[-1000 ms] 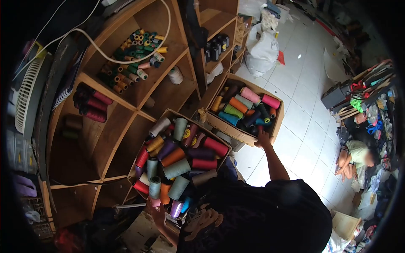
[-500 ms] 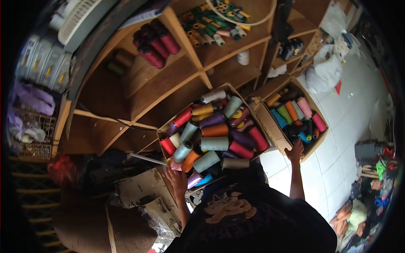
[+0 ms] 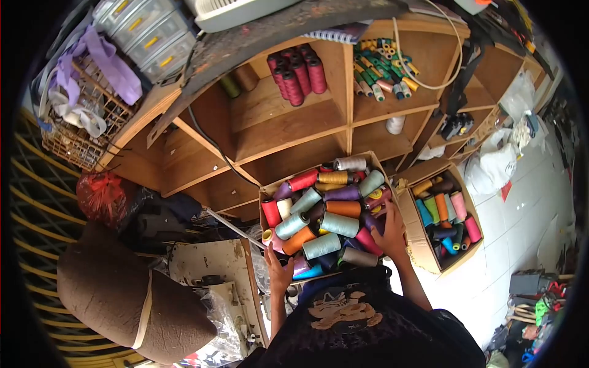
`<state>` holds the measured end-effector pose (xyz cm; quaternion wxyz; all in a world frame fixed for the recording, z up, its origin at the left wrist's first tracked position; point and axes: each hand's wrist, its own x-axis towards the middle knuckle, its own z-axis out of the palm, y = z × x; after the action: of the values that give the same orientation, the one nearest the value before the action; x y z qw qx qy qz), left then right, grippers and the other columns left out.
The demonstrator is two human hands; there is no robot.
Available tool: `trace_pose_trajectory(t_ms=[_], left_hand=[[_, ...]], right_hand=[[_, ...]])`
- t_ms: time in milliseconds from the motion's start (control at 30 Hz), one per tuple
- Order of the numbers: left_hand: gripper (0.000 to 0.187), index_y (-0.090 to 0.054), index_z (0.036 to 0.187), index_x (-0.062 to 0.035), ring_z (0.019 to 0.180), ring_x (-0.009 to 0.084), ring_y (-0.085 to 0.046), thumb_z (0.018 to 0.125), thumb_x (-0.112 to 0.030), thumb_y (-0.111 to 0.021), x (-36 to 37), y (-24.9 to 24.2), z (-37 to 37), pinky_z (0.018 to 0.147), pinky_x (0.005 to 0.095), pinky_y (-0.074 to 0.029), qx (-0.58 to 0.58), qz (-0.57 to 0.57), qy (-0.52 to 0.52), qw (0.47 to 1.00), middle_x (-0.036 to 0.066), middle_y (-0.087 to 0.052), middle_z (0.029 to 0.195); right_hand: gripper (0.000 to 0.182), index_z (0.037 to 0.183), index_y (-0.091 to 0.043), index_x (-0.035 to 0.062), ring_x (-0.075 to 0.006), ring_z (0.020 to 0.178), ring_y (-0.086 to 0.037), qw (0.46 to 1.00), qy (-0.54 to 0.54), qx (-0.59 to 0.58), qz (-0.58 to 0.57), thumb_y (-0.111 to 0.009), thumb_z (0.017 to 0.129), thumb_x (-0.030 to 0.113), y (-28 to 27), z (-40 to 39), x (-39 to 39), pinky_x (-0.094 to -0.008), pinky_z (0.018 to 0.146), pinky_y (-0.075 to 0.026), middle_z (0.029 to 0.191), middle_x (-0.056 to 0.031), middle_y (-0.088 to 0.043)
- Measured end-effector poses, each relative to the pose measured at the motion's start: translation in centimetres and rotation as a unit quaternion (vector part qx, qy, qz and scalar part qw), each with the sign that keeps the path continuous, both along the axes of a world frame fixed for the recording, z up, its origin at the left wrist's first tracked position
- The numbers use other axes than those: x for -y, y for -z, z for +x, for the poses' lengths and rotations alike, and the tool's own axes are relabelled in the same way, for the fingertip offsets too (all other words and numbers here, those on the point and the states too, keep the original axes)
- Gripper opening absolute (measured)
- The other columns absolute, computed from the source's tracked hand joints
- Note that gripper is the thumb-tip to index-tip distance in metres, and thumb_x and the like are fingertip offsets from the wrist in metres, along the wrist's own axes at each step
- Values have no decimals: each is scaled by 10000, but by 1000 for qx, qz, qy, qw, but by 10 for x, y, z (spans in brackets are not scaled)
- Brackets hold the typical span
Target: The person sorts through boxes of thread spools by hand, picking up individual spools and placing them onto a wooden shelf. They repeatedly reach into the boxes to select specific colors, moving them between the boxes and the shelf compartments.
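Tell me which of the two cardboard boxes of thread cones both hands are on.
The bigger, fuller box nearest the body: left hand at its near corner, right hand on its right side. The smaller box is untouched.

Two open brown cardboard boxes of thread cones sit below the wooden cubby shelf (image 3: 288,129): the nearer cardboard box (image 3: 268,195) holds roughly twenty mixed-colour cones, the farther cardboard box (image 3: 412,230) about a dozen. On the shelf stand about seven dark red thread cones (image 3: 297,75), one white thread spool (image 3: 395,124) and a pile of small green and yellow bobbins (image 3: 380,72) too many to count.
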<state>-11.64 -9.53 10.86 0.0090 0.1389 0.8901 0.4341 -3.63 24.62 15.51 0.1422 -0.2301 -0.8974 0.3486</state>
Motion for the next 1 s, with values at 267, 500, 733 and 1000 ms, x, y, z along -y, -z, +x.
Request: trace_pose_trajectory(t_ms=[267,500,733,1000], left_hand=[[764,-213,1438,67,1346,423,-357,820,-7,-656,1,-26,6,1115,432,-330,4,9,-53,999,307,-253,1444],[795,-267,1432,29,1289,442,-374,786,-95,-714,3,-3,-2,1080,449,-334,-47,-36,-77,995,284,-384,1379],[815,-229,1435,71,1293,459,-374,798,-117,-702,3,-6,-12,1093,468,-312,46,37,-49,997,313,-362,1394],[723,-340,1432,-10,1176,369,-554,812,-122,-696,17,-8,-26,945,423,-465,-9,36,-61,997,241,-537,1293]], right_hand=[[859,1487,-267,144,-364,1292,-398,981,-129,138,52,-718,782,335,29,13,5,-557,1002,-299,1395,-181,-406],[589,1325,-477,140,-333,1140,-547,994,-83,58,47,-701,784,206,9,4,-2,-479,926,-436,1218,-121,-583],[657,1370,-434,151,-347,1169,-538,980,-113,158,43,-703,783,273,11,4,-12,-525,982,-351,1255,-157,-565],[707,1382,-419,128,-380,1173,-530,983,-111,143,27,-734,763,262,21,6,-12,-513,976,-383,1259,-191,-550]])
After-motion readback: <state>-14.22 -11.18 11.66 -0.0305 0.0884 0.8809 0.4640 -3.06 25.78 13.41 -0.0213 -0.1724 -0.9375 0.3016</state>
